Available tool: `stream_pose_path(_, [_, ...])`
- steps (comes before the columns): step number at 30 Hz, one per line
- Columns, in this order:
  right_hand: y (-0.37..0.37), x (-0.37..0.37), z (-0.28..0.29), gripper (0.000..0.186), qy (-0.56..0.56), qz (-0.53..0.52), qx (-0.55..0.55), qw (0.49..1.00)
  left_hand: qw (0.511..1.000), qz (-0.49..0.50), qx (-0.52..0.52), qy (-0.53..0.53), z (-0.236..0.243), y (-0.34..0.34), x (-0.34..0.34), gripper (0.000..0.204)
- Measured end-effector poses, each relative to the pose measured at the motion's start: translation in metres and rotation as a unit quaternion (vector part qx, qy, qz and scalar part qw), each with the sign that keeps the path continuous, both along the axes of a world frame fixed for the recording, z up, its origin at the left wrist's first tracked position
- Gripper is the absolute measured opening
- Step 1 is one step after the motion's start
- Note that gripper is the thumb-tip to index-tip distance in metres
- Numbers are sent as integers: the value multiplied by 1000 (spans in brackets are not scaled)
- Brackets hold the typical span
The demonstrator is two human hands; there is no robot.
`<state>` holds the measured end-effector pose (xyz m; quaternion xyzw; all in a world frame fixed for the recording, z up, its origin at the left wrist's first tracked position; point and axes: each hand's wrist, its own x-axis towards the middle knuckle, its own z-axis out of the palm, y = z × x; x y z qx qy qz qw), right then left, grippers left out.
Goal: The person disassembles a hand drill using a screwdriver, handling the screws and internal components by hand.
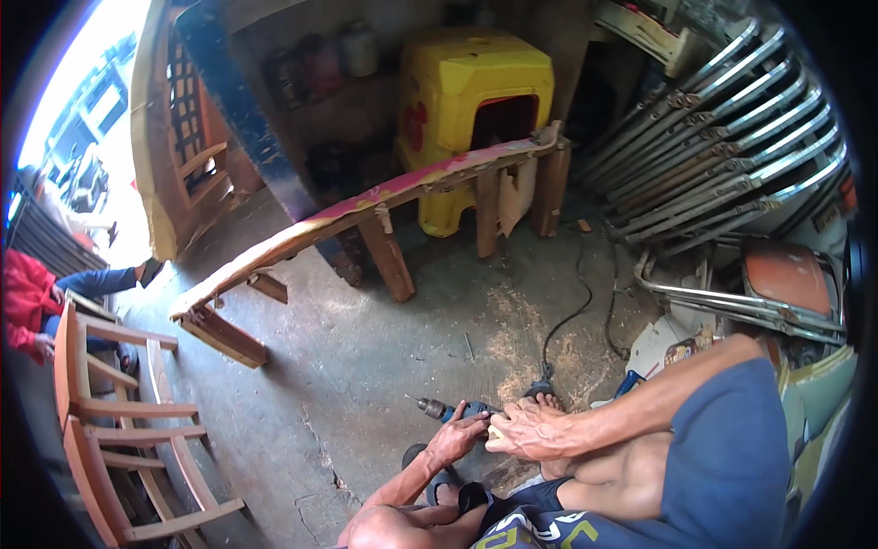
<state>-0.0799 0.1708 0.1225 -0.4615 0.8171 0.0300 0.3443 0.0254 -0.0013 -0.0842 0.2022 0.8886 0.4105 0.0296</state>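
My left hand [455, 439] and my right hand [529, 432] are close together, low in the middle of the view. Between the right fingers shows a small pale yellowish piece [496, 434], perhaps wood; its kind cannot be made out. The left fingers are bent toward it, and what they pinch is hidden. Just behind the hands lies a blue power drill [439, 409] with a thin bit in its chuck, pointing left. The hands cover part of its body. Its black cord [547, 343] runs away across the floor.
Wood shavings [512, 343] litter the concrete floor. Ahead stands a long wooden frame [393, 247] on short legs, before a yellow plastic stool [476, 82]. Wooden chair frames [137, 407] lie left, near a person in red [32, 302]. Metal chair frames [722, 137] are stacked right.
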Motion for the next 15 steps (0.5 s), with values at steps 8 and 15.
stream_pose_path(8, [-16,-24,-9,51,-162,80,-4,984,1000,2,8,-9,-8,-6,9,38])
stream_pose_path(15, [-9,-4,12,44,-41,77,-139,986,996,-34,-79,-4,15,-4,4,34])
